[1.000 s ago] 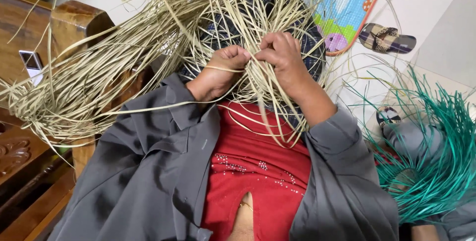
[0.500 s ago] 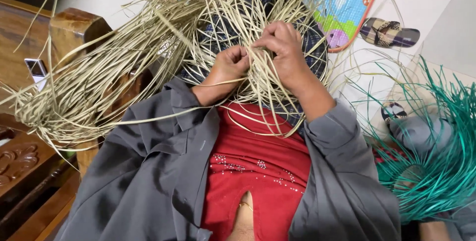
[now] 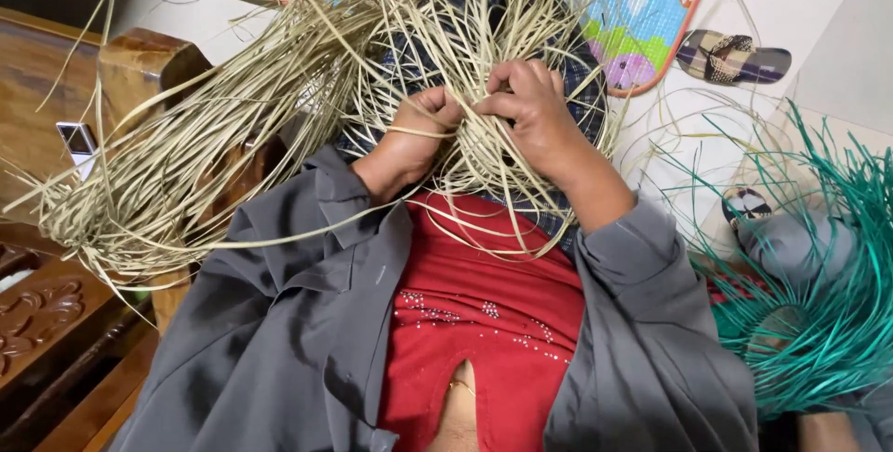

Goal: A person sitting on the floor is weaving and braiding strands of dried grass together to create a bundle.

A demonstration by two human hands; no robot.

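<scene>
On the lap, head view: left hand (image 3: 423, 122) and right hand (image 3: 530, 103), fingers closed, pinch pale straw strands (image 3: 279, 108) at a woven knot; long loose ends fan leftward, so most weaving remains; green strands (image 3: 828, 294) lie untouched at right.

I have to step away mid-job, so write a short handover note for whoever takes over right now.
Left hand: closed grip on pale straw strands at the centre of the bundle.
Right hand: fingers curled over the same strands, touching the left hand.
The loose strand ends fan out to the left over the wooden furniture; the worked centre lies on the lap.
Green strands lie untouched on the floor at the right.
Done: cannot tell how far the weave has got. Left: the many loose strands.
</scene>
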